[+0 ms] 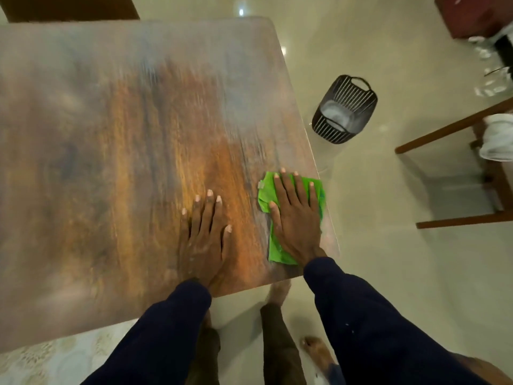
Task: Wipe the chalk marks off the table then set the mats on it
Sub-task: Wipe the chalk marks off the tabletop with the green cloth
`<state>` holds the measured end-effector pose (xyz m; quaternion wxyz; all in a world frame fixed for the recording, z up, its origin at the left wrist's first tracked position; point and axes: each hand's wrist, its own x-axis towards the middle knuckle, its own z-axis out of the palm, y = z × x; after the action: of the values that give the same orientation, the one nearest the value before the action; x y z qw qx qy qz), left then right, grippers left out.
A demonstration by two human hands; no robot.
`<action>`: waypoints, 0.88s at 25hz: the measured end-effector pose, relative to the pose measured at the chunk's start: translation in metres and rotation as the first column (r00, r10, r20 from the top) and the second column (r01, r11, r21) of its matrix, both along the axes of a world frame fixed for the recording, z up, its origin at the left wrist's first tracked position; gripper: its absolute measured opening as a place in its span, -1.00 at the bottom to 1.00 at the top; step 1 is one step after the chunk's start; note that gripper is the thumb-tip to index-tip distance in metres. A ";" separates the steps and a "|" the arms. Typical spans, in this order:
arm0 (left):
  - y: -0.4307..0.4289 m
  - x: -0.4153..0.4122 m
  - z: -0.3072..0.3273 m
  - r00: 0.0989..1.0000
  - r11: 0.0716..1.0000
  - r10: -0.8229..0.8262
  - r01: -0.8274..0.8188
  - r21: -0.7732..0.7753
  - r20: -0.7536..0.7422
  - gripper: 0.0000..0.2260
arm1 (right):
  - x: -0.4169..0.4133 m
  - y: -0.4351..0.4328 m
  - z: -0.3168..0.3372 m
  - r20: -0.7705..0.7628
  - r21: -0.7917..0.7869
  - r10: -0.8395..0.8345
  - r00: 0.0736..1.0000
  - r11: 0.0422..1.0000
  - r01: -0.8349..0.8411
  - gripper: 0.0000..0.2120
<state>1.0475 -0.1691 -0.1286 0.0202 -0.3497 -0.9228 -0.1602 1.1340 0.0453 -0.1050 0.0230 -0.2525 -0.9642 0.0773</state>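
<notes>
A brown wooden table [125, 140] fills the left and middle of the view, blurred by motion, with a pale chalky haze over much of its top. A green cloth [266, 193] lies near the table's right edge at the front. My right hand [295, 215] presses flat on the cloth with straight, spread fingers. My left hand [204, 237] rests flat on the bare wood just left of the cloth, fingers straight. No mats are in view.
A black slatted basket [344, 109] stands on the pale tiled floor right of the table. A wooden chair [455, 173] with a white cloth [498, 137] on it is at the far right. A dark cabinet [472, 15] sits at top right. My feet show below the table edge.
</notes>
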 end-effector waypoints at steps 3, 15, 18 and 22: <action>0.007 0.009 -0.002 0.997 0.997 0.076 -0.076 0.018 0.028 -0.46 | 0.005 -0.009 -0.003 -0.022 -0.068 0.200 0.980 0.977 -0.201 -0.38; 0.033 0.045 0.003 0.943 0.944 0.329 -0.329 0.001 0.049 -0.46 | -0.026 0.068 -0.002 0.013 -0.020 0.403 0.915 0.915 -0.403 -0.41; 0.031 0.047 0.000 0.929 0.930 0.364 -0.367 0.034 0.074 -0.47 | -0.038 0.037 -0.005 -0.023 -0.041 0.435 0.900 0.899 -0.436 -0.40; 0.029 0.049 0.000 0.907 0.906 0.419 -0.420 0.047 0.038 -0.49 | 0.012 0.032 -0.005 0.037 -0.076 0.708 0.706 0.706 -0.704 -0.36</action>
<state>1.0963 -0.1402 -0.1283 0.0511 -0.1406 -0.9720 -0.1815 1.1462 0.0776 -0.1101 -0.0458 0.1325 -0.9852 0.0991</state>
